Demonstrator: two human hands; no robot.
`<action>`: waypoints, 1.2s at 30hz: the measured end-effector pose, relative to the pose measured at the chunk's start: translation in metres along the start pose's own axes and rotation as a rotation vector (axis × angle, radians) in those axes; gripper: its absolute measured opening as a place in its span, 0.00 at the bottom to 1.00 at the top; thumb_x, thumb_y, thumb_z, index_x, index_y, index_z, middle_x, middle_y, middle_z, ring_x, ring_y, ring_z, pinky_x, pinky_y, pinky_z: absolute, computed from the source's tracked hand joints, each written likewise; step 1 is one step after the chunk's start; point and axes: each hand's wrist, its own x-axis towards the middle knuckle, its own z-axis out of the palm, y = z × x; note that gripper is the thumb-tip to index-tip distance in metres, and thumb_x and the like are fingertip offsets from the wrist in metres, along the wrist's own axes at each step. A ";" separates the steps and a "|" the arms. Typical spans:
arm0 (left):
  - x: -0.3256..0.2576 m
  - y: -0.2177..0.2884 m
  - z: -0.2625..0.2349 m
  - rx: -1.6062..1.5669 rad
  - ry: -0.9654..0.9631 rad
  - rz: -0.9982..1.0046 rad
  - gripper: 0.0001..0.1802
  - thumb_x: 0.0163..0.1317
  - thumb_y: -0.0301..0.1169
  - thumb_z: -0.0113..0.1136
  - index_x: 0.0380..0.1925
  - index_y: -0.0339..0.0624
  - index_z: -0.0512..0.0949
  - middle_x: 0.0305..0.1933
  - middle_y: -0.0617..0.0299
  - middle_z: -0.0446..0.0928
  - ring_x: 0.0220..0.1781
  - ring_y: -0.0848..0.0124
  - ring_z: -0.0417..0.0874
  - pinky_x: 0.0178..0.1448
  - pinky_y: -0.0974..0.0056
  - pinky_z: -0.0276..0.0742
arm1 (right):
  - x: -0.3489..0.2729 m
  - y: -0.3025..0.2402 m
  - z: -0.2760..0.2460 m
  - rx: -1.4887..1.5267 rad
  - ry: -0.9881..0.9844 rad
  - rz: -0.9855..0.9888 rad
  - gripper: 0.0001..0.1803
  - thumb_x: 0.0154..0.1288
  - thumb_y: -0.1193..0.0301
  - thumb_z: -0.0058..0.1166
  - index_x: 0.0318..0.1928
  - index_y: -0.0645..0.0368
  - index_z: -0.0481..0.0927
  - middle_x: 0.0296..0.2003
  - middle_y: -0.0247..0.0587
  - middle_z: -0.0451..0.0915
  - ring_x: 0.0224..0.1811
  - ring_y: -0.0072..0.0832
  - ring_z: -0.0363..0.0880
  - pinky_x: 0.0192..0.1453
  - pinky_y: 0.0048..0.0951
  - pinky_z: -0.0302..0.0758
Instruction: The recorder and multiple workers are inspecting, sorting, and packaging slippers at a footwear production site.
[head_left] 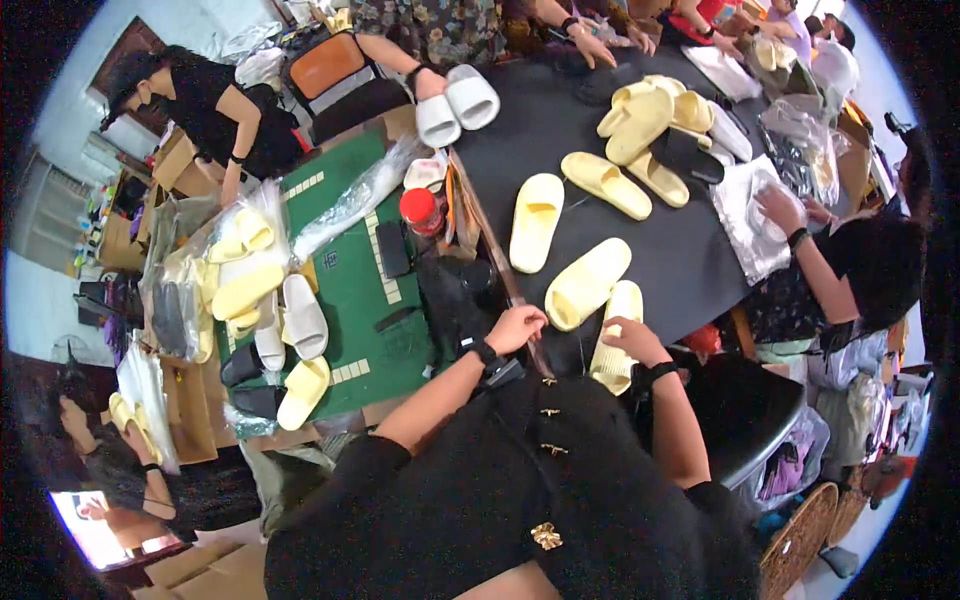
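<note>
My right hand (632, 340) is closed around a pale yellow slide sandal (614, 345), which stands tilted on its side at the near edge of the black table (560, 130). My left hand (516, 328) is loosely curled with nothing in it, resting at the table's near-left corner, just beside a second yellow slide (586, 283) that lies flat a little farther in. A third yellow slide (535, 221) lies beyond that, and a heap of yellow slides (648, 115) sits at the far right. To the left, on the green mat (350, 280), there are more slides and plastic bags (355, 200).

I judge the held sandal could slip off the table edge, since little of it seems to rest on the top. A co-worker's hand (776, 208) is working on a plastic bag to the right, so a wide sweep there could knock into it.
</note>
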 end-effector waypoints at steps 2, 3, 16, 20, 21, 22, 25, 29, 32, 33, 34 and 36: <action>0.003 -0.003 0.004 -0.020 -0.001 -0.026 0.07 0.63 0.27 0.52 0.37 0.36 0.77 0.26 0.64 0.78 0.28 0.76 0.80 0.33 0.69 0.76 | -0.003 -0.005 0.000 0.154 0.057 0.029 0.22 0.54 0.54 0.60 0.46 0.51 0.78 0.29 0.47 0.81 0.34 0.42 0.81 0.40 0.38 0.76; 0.004 -0.002 0.006 -0.028 -0.010 -0.040 0.07 0.63 0.26 0.52 0.37 0.36 0.77 0.26 0.64 0.78 0.28 0.76 0.80 0.33 0.69 0.76 | -0.006 -0.012 -0.001 0.244 0.082 0.062 0.22 0.53 0.55 0.61 0.46 0.52 0.78 0.28 0.49 0.80 0.33 0.43 0.80 0.39 0.37 0.76; 0.017 0.005 0.031 -0.001 -0.104 -0.032 0.09 0.61 0.24 0.52 0.40 0.33 0.76 0.25 0.61 0.78 0.25 0.75 0.79 0.30 0.69 0.76 | -0.028 -0.051 0.035 0.087 0.531 -0.295 0.14 0.54 0.78 0.52 0.43 0.54 0.76 0.42 0.41 0.75 0.39 0.44 0.77 0.42 0.39 0.75; 0.021 0.009 0.038 0.031 -0.118 0.082 0.11 0.60 0.24 0.52 0.42 0.33 0.76 0.26 0.60 0.79 0.24 0.75 0.79 0.29 0.69 0.75 | -0.022 -0.051 0.058 -0.136 0.409 -0.225 0.07 0.58 0.74 0.46 0.38 0.57 0.74 0.36 0.45 0.75 0.36 0.45 0.78 0.37 0.42 0.76; 0.018 0.013 0.038 0.073 -0.150 0.098 0.11 0.60 0.24 0.52 0.43 0.34 0.76 0.26 0.60 0.79 0.24 0.74 0.79 0.29 0.68 0.75 | -0.024 -0.054 0.061 -0.218 0.383 -0.167 0.07 0.58 0.73 0.45 0.37 0.59 0.73 0.35 0.47 0.75 0.35 0.46 0.78 0.35 0.43 0.76; 0.019 0.014 0.044 0.082 -0.143 0.123 0.13 0.60 0.24 0.52 0.45 0.35 0.76 0.26 0.60 0.79 0.24 0.74 0.78 0.29 0.67 0.75 | -0.015 -0.043 0.076 -0.294 0.385 -0.151 0.07 0.58 0.73 0.45 0.36 0.60 0.73 0.33 0.47 0.74 0.34 0.45 0.78 0.33 0.43 0.77; 0.012 0.015 0.041 0.122 -0.251 0.057 0.18 0.63 0.26 0.50 0.53 0.41 0.72 0.24 0.64 0.76 0.24 0.75 0.76 0.29 0.67 0.74 | -0.012 -0.041 0.093 -0.553 0.591 -0.174 0.07 0.58 0.68 0.46 0.32 0.57 0.75 0.26 0.40 0.76 0.24 0.35 0.79 0.23 0.39 0.76; 0.012 0.003 0.040 0.071 -0.342 0.027 0.21 0.62 0.27 0.52 0.57 0.44 0.69 0.24 0.64 0.76 0.24 0.77 0.76 0.30 0.69 0.73 | -0.016 -0.054 0.091 -0.387 0.438 0.007 0.09 0.60 0.66 0.43 0.31 0.56 0.75 0.22 0.45 0.79 0.24 0.38 0.81 0.22 0.41 0.76; 0.009 0.007 0.040 0.135 -0.352 0.046 0.23 0.62 0.27 0.52 0.60 0.47 0.67 0.24 0.64 0.77 0.24 0.77 0.76 0.30 0.69 0.73 | -0.016 -0.036 0.098 -0.349 0.469 -0.135 0.09 0.60 0.66 0.43 0.33 0.58 0.73 0.23 0.47 0.79 0.25 0.43 0.81 0.24 0.43 0.76; 0.013 0.005 0.041 0.118 -0.358 0.056 0.24 0.62 0.27 0.52 0.60 0.48 0.67 0.24 0.64 0.77 0.24 0.77 0.76 0.30 0.69 0.73 | -0.015 -0.034 0.097 -0.324 0.455 -0.165 0.10 0.60 0.66 0.42 0.33 0.59 0.73 0.23 0.48 0.80 0.26 0.44 0.81 0.24 0.43 0.76; 0.013 0.013 0.040 0.231 -0.368 0.053 0.24 0.62 0.28 0.53 0.60 0.48 0.67 0.24 0.64 0.77 0.24 0.76 0.76 0.31 0.69 0.73 | -0.013 -0.028 0.097 -0.300 0.406 -0.205 0.12 0.61 0.68 0.42 0.40 0.61 0.72 0.24 0.48 0.80 0.26 0.43 0.81 0.25 0.43 0.76; 0.016 0.026 0.039 0.273 -0.400 0.008 0.26 0.62 0.29 0.54 0.61 0.48 0.66 0.25 0.62 0.78 0.25 0.75 0.77 0.32 0.68 0.74 | -0.022 -0.033 0.088 -0.317 0.425 -0.199 0.14 0.61 0.68 0.42 0.44 0.61 0.72 0.24 0.47 0.80 0.26 0.43 0.81 0.25 0.42 0.76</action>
